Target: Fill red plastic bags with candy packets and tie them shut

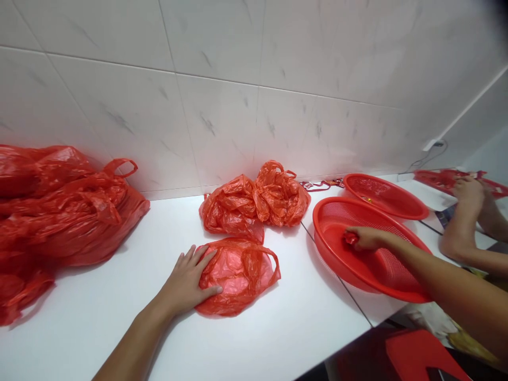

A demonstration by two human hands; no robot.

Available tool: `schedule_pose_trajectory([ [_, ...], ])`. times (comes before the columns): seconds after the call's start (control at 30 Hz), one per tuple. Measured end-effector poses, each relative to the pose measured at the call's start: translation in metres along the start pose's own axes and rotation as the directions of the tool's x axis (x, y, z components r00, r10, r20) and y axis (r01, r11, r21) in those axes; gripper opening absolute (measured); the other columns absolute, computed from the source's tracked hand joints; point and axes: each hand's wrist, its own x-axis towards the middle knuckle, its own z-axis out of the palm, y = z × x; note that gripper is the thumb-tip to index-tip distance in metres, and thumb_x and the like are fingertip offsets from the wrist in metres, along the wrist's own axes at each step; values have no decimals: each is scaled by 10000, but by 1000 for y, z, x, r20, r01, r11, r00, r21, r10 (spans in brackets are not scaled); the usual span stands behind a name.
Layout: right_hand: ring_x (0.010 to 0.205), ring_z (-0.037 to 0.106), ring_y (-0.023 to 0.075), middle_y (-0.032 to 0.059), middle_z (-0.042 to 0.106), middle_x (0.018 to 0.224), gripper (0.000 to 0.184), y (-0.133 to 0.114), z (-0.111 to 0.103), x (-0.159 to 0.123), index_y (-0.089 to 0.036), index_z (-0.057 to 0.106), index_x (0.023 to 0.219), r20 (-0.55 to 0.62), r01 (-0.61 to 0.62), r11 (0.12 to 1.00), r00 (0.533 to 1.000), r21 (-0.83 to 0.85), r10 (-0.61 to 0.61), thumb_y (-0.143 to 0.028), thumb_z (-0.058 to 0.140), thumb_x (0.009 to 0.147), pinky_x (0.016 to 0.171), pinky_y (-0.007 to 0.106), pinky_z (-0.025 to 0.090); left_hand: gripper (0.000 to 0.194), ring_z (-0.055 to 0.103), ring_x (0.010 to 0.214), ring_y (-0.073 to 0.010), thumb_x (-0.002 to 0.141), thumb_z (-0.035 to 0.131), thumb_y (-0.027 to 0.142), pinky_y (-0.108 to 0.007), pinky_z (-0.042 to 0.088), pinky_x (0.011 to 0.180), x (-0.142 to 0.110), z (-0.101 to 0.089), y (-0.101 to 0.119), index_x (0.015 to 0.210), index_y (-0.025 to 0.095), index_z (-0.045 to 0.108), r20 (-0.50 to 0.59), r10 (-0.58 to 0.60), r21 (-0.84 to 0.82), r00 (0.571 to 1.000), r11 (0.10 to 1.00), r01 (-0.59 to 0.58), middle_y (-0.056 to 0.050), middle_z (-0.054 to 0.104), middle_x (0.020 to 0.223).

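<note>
My left hand (189, 280) lies with its fingers spread on the left side of a flattened red plastic bag (238, 275), whose loop handle points right. Inside a large red mesh basket (329, 248), my right hand (364, 239) is closed around a small shiny red thing (351, 237), mostly hidden by the fingers. Its exact kind does not show. Just behind the flattened bag sit crumpled red plastic bags (254, 201), bunched together on the white table (301, 317).
At the left lies a big heap of full-looking red plastic bags (67, 211). Behind the basket stands a second red basket (384, 196) with a small yellow bit inside. Another person's hands (470, 193) are at a red tray (436, 180) on the far right. A tiled wall (222, 116) borders the table.
</note>
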Motion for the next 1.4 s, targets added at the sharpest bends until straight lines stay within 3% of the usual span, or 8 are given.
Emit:
schedule_pose_trajectory([
  [0.1, 595, 598, 133, 21, 682, 780, 282, -27, -23, -1, -193, 651, 874, 129, 19, 999, 992, -38, -14, -14, 616, 658, 536, 239, 400, 977, 161, 1638, -470, 829, 710, 713, -682, 150, 1316, 0, 0, 0, 1659, 299, 401, 14, -11, 6, 1000, 1000, 11, -101, 276, 1770],
  [0.27, 925, 652, 227, 72, 705, 1063, 471, -127, -43, -43, -228, 654, 1139, -215, 325, 940, 916, -100, -339, -86, 665, 690, 761, 287, 485, 1027, 137, 1643, -468, 800, 738, 714, -683, 115, 1323, -1, -2, 3, 1666, 293, 384, 34, -30, -1, 999, 1000, 30, -104, 263, 1775],
  [0.47, 1064, 656, 247, 48, 670, 1204, 627, -270, 80, -71, -283, 625, 1312, -88, 650, 710, 751, 270, -654, -161, 716, 704, 897, 330, 524, 1050, 111, 1652, -448, 805, 748, 691, -705, 74, 1314, -2, 1, 6, 1681, 278, 345, 45, -1, -9, 999, 1000, 1, -136, 235, 1778],
  [0.57, 1013, 661, 273, 81, 643, 1198, 679, -306, 154, -51, -286, 610, 1383, 114, 582, 793, 788, 181, -605, -253, 773, 725, 798, 332, 511, 1104, 107, 1655, -435, 785, 783, 647, -690, 76, 1323, -6, 2, 6, 1698, 269, 292, 49, 6, -6, 999, 1000, -5, -139, 216, 1783],
  [0.73, 1017, 680, 314, 122, 609, 1253, 800, -311, 211, -35, -323, 525, 1521, 142, 516, 856, 846, 16, -513, -243, 754, 759, 788, 371, 507, 1230, 69, 1653, -455, 715, 840, 662, -689, 88, 1326, -14, 0, 5, 1705, 211, 266, 116, -1, -34, 993, 999, 5, -181, 167, 1786],
  [0.97, 1423, 517, 360, 120, 361, 1660, 1114, -286, 208, -37, -385, 258, 1690, 31, 602, 748, 773, 278, -634, -407, 850, 747, 1098, 487, 506, 1148, 302, 1597, -433, 675, 880, 668, -680, 72, 1337, -19, -11, 1, 1649, 286, 407, -15, 43, -127, 999, 991, -45, -135, 395, 1711],
  [1.2, 1296, 608, 319, 143, 613, 1415, 569, -269, 196, -25, -250, 523, 1537, -315, 637, 732, 765, 241, -562, -376, 614, 989, 1088, 483, 530, 695, 554, 1365, -391, 756, 837, 492, -553, 424, 1184, -23, -27, -6, 1404, 290, 688, -123, -186, -83, 975, 981, 177, -79, 619, 1521],
  [1.4, 1138, 619, 363, 160, 694, 1181, 467, -262, 197, -12, -220, 635, 1346, -264, 415, 910, 879, 14, -397, -424, 690, 929, 911, 471, 535, 549, 609, 1326, -342, 829, 718, 440, -456, 467, 1152, -24, -37, -22, 1348, 261, 701, -195, -305, -194, 932, 944, 269, -83, 634, 1474],
])
